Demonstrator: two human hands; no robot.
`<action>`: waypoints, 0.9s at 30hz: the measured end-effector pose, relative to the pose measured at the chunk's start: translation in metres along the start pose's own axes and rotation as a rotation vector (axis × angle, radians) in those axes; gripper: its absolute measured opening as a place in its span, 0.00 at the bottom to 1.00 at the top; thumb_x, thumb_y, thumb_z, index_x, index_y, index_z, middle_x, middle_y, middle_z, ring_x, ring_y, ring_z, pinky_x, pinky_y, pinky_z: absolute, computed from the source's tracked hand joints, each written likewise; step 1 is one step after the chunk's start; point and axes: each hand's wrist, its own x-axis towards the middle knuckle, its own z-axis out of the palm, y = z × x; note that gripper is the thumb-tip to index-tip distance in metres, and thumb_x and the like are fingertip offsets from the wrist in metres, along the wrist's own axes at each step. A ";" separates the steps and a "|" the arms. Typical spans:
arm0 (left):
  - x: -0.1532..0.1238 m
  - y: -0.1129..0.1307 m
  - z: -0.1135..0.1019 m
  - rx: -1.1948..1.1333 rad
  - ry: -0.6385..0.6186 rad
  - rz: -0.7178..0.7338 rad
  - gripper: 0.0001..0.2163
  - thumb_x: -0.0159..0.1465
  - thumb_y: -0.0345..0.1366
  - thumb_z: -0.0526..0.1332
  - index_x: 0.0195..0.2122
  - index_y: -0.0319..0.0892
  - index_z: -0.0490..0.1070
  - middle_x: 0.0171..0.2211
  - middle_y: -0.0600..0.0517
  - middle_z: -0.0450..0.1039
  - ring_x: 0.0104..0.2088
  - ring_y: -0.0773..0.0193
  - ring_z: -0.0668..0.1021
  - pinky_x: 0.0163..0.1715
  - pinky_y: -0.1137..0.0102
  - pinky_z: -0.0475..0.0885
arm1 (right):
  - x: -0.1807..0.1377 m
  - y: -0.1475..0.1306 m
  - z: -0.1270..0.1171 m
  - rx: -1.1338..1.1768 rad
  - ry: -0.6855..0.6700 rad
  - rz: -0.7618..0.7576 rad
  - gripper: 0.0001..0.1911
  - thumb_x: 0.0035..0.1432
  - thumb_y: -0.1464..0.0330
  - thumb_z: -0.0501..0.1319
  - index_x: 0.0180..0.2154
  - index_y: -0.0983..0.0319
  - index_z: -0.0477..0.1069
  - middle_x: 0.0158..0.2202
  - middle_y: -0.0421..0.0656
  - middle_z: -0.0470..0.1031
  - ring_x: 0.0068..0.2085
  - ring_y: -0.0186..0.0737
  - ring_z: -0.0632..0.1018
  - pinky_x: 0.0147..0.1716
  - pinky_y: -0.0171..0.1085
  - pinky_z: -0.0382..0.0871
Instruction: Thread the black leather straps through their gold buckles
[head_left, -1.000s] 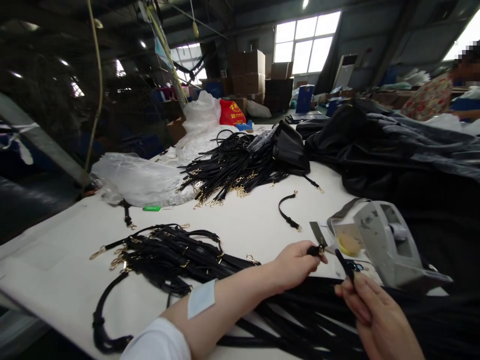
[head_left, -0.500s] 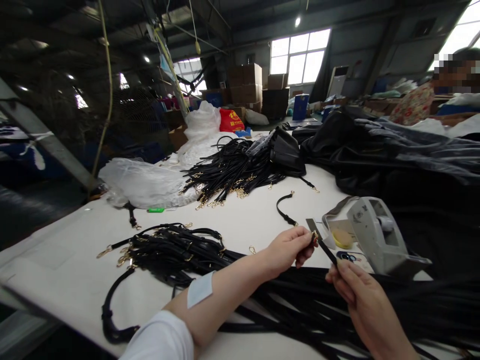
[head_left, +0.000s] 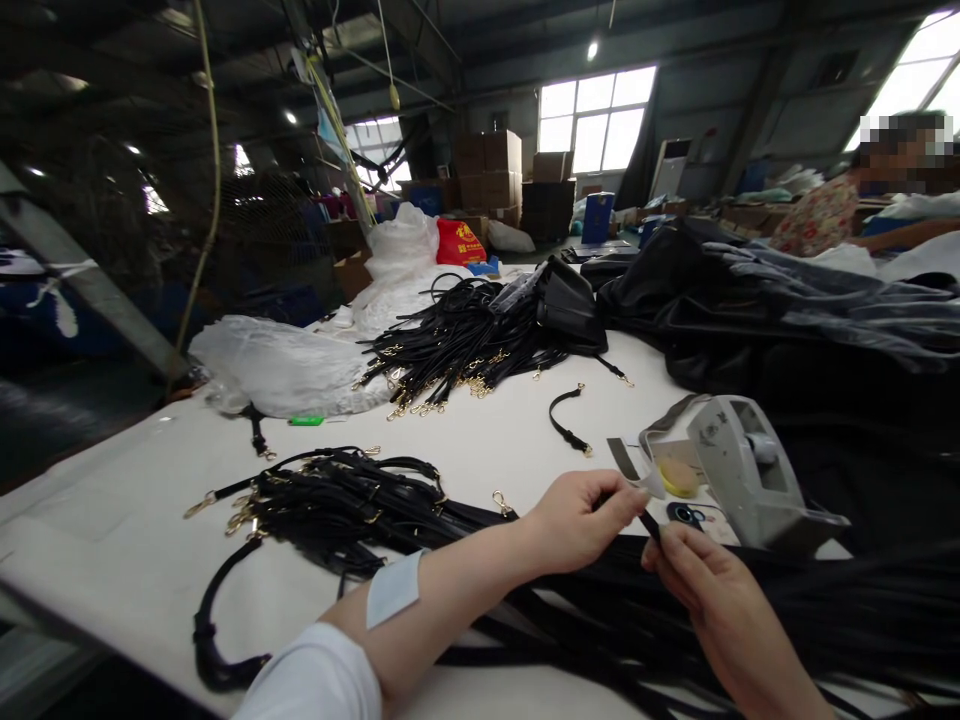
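A short stretch of black strap (head_left: 650,523) spans the gap between my two hands. My left hand (head_left: 589,515) is closed on one part of it, and its fingers cover the gold hardware there. My right hand (head_left: 697,575) pinches the strap a little lower and to the right. Beneath both hands lies a long bundle of black straps (head_left: 337,505) with gold clips at its left end. A gold clip (head_left: 501,500) sticks out beside my left wrist. Just beyond my hands is a single short strap (head_left: 566,420) on the white table (head_left: 480,450).
A tape dispenser (head_left: 750,470) stands on the right, near a yellow tape roll (head_left: 679,478) and a phone (head_left: 690,515). Farther back lie another strap pile (head_left: 465,340), clear plastic bags (head_left: 285,365) and black material (head_left: 750,300). A person (head_left: 817,215) is at the far right.
My hands have drawn closer together, shortening the strap seen between them. The left hand has turned, so the gold hardware it held in view is now hidden. The view has shifted slightly.
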 end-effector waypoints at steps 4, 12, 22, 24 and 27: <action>-0.006 0.004 0.009 0.425 -0.084 -0.037 0.19 0.66 0.53 0.59 0.30 0.41 0.72 0.23 0.55 0.68 0.26 0.67 0.69 0.27 0.73 0.60 | 0.002 0.004 -0.005 -0.022 0.053 -0.091 0.24 0.60 0.46 0.61 0.40 0.60 0.77 0.27 0.40 0.70 0.26 0.34 0.66 0.25 0.34 0.64; -0.007 -0.004 0.023 0.740 -0.340 0.000 0.11 0.63 0.43 0.61 0.38 0.40 0.76 0.35 0.47 0.79 0.35 0.56 0.79 0.30 0.70 0.66 | -0.009 0.002 0.002 -0.592 -0.035 -0.497 0.18 0.66 0.56 0.59 0.54 0.51 0.75 0.60 0.44 0.73 0.62 0.48 0.71 0.63 0.48 0.62; -0.004 0.013 -0.004 0.565 -0.199 -0.049 0.09 0.64 0.37 0.54 0.31 0.43 0.70 0.29 0.53 0.74 0.30 0.64 0.73 0.30 0.71 0.63 | -0.011 -0.021 -0.004 0.127 0.558 -0.432 0.24 0.69 0.51 0.50 0.38 0.60 0.76 0.36 0.45 0.79 0.42 0.45 0.79 0.51 0.47 0.70; -0.005 0.013 -0.003 0.614 -0.180 -0.050 0.09 0.64 0.39 0.54 0.31 0.43 0.70 0.28 0.53 0.74 0.29 0.63 0.73 0.29 0.70 0.63 | -0.009 -0.020 -0.007 0.014 0.511 -0.405 0.23 0.66 0.49 0.54 0.39 0.60 0.77 0.36 0.45 0.79 0.41 0.46 0.78 0.49 0.45 0.70; -0.008 0.014 0.000 0.659 -0.200 -0.040 0.09 0.63 0.42 0.57 0.33 0.43 0.71 0.30 0.51 0.76 0.31 0.60 0.75 0.30 0.70 0.64 | -0.007 -0.015 -0.010 -0.356 0.332 -0.367 0.21 0.57 0.49 0.64 0.40 0.59 0.80 0.39 0.46 0.81 0.43 0.49 0.79 0.49 0.45 0.71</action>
